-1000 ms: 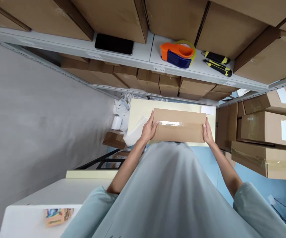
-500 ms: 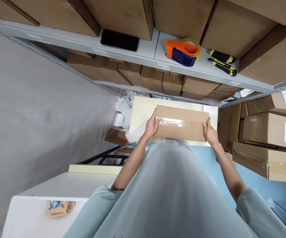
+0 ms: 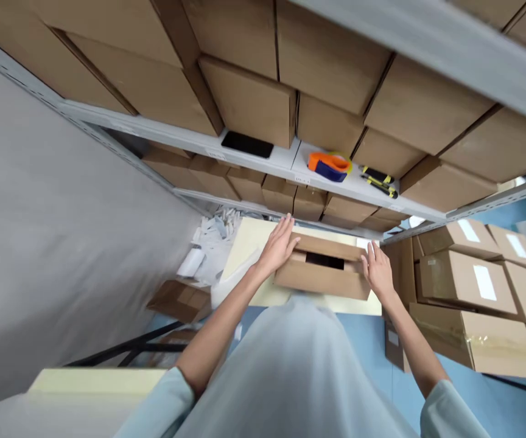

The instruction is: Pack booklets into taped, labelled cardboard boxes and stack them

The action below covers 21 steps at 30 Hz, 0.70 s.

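Note:
A brown cardboard box (image 3: 320,282) sits on the pale yellow tabletop (image 3: 258,234) in front of my body. Its top flaps stand partly apart, leaving a dark gap in the middle; the contents cannot be made out. Over the box's left end lies my left hand (image 3: 277,248), fingers stretched out and thumb apart. My right hand (image 3: 378,272) rests against the right end, its fingers extended too. Neither hand is wrapped round anything. A white label or paper (image 3: 363,243) lies at the table's far right corner, just beyond my right fingers.
On the shelf ahead are a black phone-like slab (image 3: 247,145), an orange and blue tape dispenser (image 3: 329,166) and box cutters (image 3: 379,181). Cardboard boxes (image 3: 455,280) are stacked at right. Scrap paper (image 3: 220,237) and an open carton (image 3: 181,300) lie left of the table.
The taped face of the box no longer shows; parted flaps with a dark gap now face up. Both hands have loosened from gripping the ends to stretched fingers. The view has tilted upward.

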### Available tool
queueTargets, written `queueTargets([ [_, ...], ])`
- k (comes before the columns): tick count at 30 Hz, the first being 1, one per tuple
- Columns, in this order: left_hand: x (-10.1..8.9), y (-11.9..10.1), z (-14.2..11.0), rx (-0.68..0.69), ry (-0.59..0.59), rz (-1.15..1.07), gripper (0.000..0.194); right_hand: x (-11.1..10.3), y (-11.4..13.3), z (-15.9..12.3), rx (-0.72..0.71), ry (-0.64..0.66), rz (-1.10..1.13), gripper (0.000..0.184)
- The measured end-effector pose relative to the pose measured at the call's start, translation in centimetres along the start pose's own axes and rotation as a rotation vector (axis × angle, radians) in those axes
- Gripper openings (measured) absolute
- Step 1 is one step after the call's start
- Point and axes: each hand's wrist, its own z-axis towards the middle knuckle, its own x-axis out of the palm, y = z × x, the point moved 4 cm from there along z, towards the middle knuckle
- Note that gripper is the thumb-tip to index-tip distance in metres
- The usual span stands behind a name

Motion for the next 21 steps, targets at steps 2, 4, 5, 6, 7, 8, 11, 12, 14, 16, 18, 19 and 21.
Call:
queueTargets([
  [2,-1.2,-2.3,3.3,0.080,-0.012,0.013,0.069,-2.5,0.9,3.1,-0.075,-0.118,0.004,0.061],
  [4,-2.3,-4.7,6.7,0.144,-0.040,0.022,0.068,-5.1,2.3,7.0,-0.149,-0.228,0.013,0.059],
  [5,-2.8,-5.8,8.4,0.168,-0.058,0.025,0.067,-6.3,3.2,9.0,-0.182,-0.274,0.018,0.059],
  [6,-3.2,-6.9,10.0,0.186,-0.076,0.028,0.067,-7.5,4.1,11.2,-0.209,-0.308,0.023,0.059],
  [7,-3.5,-7.8,11.5,0.198,-0.093,0.031,0.067,-8.5,5.0,13.4,-0.229,-0.326,0.026,0.059],
  [8,-3.8,-8.6,12.8,0.204,-0.107,0.031,0.067,-9.4,6.0,15.6,-0.240,-0.325,0.027,0.060],
  [11,-4.5,-10.3,15.7,0.200,-0.133,0.035,0.067,-10.6,8.9,22.2,-0.217,-0.176,0.003,0.060],
  [12,-4.6,-10.6,16.3,0.192,-0.134,0.036,0.067,-10.5,9.8,24.2,-0.185,-0.084,-0.012,0.058],
  [14,-4.7,-11.0,17.0,0.178,-0.129,0.040,0.067,-9.9,11.2,27.6,-0.112,0.084,-0.033,0.055],
  [16,-4.8,-10.9,17.0,0.171,-0.129,0.041,0.067,-9.2,12.3,30.1,-0.049,0.179,-0.036,0.050],
  [18,-4.8,-10.3,16.6,0.164,-0.140,0.039,0.066,-8.4,13.0,31.7,-0.010,0.213,-0.020,0.047],
  [19,-4.9,-9.9,16.3,0.155,-0.150,0.034,0.066,-7.9,13.1,32.2,0.004,0.229,-0.007,0.046],
  [21,-4.8,-9.1,15.5,0.125,-0.176,0.014,0.066,-7.3,13.0,32.7,0.018,0.250,0.031,0.048],
])
